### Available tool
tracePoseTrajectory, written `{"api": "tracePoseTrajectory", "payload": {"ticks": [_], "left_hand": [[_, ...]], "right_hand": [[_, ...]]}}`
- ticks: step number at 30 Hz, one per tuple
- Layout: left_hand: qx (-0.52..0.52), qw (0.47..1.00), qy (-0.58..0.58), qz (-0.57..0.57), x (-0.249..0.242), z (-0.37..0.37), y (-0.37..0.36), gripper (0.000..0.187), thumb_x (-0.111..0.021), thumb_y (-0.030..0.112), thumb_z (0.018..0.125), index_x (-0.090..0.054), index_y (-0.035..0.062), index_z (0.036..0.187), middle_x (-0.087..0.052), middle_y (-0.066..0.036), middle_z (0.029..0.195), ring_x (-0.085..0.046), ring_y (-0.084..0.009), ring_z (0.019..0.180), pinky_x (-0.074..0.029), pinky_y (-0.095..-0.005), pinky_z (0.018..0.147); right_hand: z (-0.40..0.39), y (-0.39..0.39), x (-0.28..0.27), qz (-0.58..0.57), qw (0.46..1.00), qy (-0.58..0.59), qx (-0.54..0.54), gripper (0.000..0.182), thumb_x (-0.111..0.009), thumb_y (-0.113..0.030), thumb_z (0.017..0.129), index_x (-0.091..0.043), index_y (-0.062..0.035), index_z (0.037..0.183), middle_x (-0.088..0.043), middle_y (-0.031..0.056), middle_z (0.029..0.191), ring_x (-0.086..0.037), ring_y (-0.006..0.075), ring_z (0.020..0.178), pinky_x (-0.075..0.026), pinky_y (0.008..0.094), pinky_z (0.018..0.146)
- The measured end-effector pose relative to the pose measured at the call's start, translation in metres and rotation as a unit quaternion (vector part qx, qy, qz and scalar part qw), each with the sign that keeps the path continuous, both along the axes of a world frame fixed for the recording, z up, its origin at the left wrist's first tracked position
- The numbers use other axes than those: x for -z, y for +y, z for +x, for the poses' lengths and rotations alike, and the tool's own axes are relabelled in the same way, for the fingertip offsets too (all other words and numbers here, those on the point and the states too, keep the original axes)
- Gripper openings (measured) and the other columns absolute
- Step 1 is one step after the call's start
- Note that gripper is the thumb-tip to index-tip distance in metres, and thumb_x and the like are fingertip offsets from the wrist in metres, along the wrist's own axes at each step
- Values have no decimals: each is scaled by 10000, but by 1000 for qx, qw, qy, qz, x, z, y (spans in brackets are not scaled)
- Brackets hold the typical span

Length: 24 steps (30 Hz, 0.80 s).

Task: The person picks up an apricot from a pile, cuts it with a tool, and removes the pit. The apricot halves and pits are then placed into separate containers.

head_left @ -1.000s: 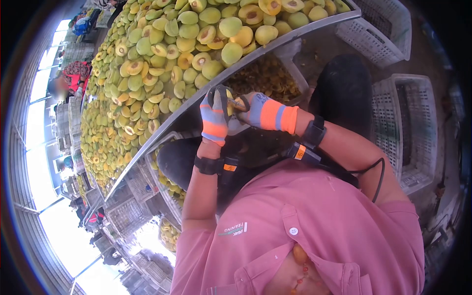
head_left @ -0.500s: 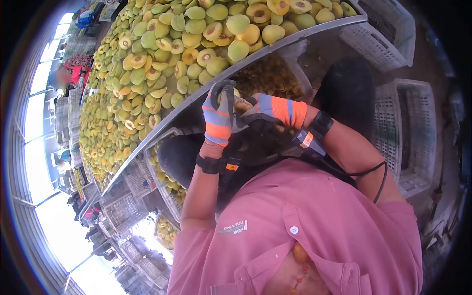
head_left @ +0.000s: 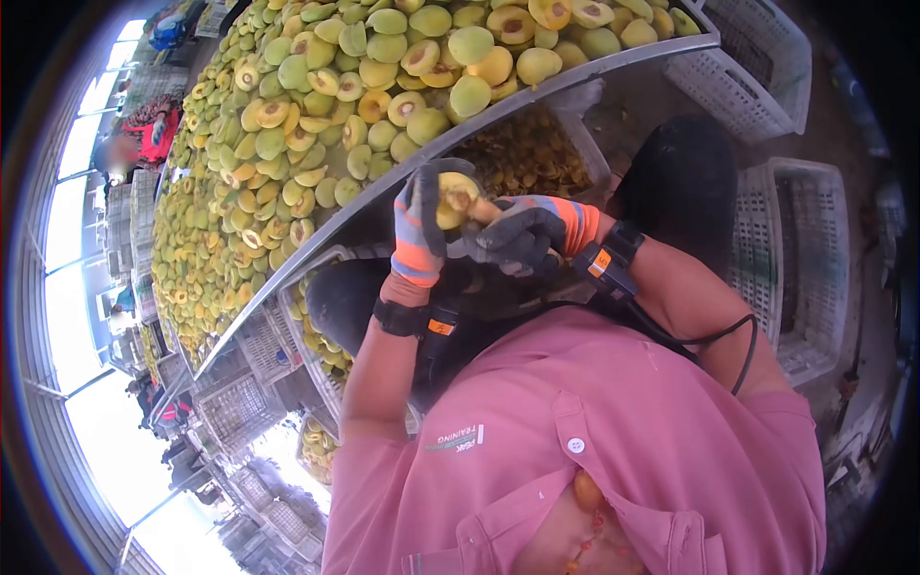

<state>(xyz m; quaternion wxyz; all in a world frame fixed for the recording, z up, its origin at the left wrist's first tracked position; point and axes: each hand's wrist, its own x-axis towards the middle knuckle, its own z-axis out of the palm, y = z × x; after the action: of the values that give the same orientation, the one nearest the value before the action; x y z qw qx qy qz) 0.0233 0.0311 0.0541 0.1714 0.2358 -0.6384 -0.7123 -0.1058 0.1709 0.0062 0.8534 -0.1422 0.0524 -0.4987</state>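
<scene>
My left hand (head_left: 419,225), in a grey, orange and blue glove, is wrapped round a cut yellow fruit half (head_left: 454,199) just in front of the metal table edge. Its yellow inside and brownish centre face my other hand. My right hand (head_left: 527,233), gloved alike, is closed round a tool with a light brown handle (head_left: 486,211), whose end touches or nearly touches the fruit's centre; the contact is blurred. Beyond both hands lies a large heap of halved green-yellow fruit (head_left: 326,125) on the metal-edged table (head_left: 316,240).
Below the table edge, a bin holds brown scraps (head_left: 537,153). White plastic crates stand at the right (head_left: 795,259), upper right (head_left: 733,81) and lower left (head_left: 235,412). A person in red and dark clothing (head_left: 153,134) is at the far left. My knees are beside my hands.
The fruit half has turned so its cut face shows more clearly. My right hand has rotated, showing the backs of its fingers, and my left hand has shifted slightly.
</scene>
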Motion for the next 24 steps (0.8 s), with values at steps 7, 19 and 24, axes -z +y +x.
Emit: {"api": "tracePoseTrajectory", "payload": {"ticks": [7, 19, 24], "left_hand": [[-126, 732, -197, -639, -31, 99, -47, 396, -694, 4, 693, -606, 34, 1078, -623, -132, 913, -622, -298, 842, -509, -358, 754], [-180, 715, -314, -598, -5, 35, -88, 281, -612, 283, 865, -669, 73, 1043, -645, -138, 1024, -578, -326, 1014, -440, -409, 900], [-34, 713, -370, -595, 29, -62, -86, 517, -642, 429, 816, -590, 87, 1200, -609, -168, 1177, -548, -324, 1135, -427, -389, 958]], "right_hand": [[1, -17, 41, 286, 935, 64, 201, 142, -617, -217, 905, -588, -79, 888, -424, -67, 599, -379, 47, 442, -323, 224, 395], [19, -37, 45, 304, 876, 265, 264, 199, -693, -231, 809, -604, -68, 736, -553, 48, 588, -503, 164, 431, -370, 317, 357], [9, -29, 28, 299, 862, 297, 284, 242, -697, -273, 803, -617, -57, 729, -562, 57, 593, -515, 178, 422, -379, 318, 350]]}}
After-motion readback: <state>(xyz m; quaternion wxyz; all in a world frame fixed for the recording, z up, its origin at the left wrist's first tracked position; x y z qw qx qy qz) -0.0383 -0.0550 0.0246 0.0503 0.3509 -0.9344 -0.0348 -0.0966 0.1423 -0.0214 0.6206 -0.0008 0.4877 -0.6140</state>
